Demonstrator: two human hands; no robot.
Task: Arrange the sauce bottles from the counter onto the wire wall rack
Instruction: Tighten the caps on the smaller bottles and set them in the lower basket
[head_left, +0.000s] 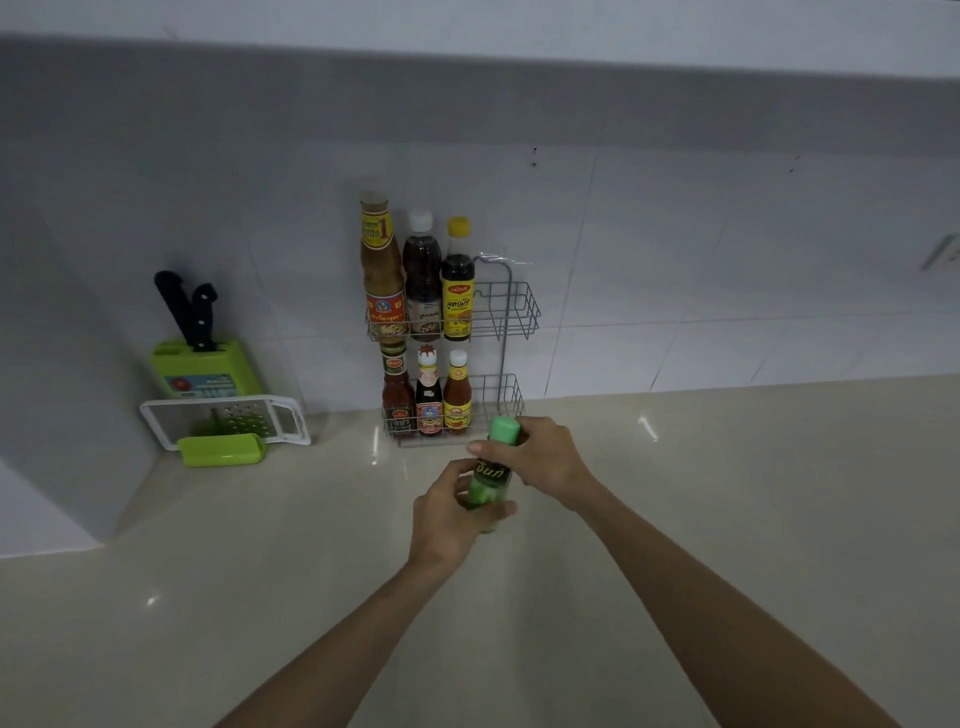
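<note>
Beige glossy desk (727, 545) fills the foreground. Both bare forearms are cut off by the bottom edge. The left hand (447, 519) has its grip clamped round the lower body of a green bottle (487, 491), hiding the base, so whether the bottle touches the desk cannot be told. The right hand (548, 457) has its grip closed round the bottle's neck, just under the pale green cap (505, 430). The bottle tilts, cap away from the person; its dark label bears yellow script, partly covered by fingers and blurred. It sits just in front of the wire rack (511, 312) on the wall. Three small bottles (428, 400) stand in the lower tier and three tall bottles (422, 280) in the upper. Farther left, a green knife block (208, 371) stands behind a grater (228, 421).
</note>
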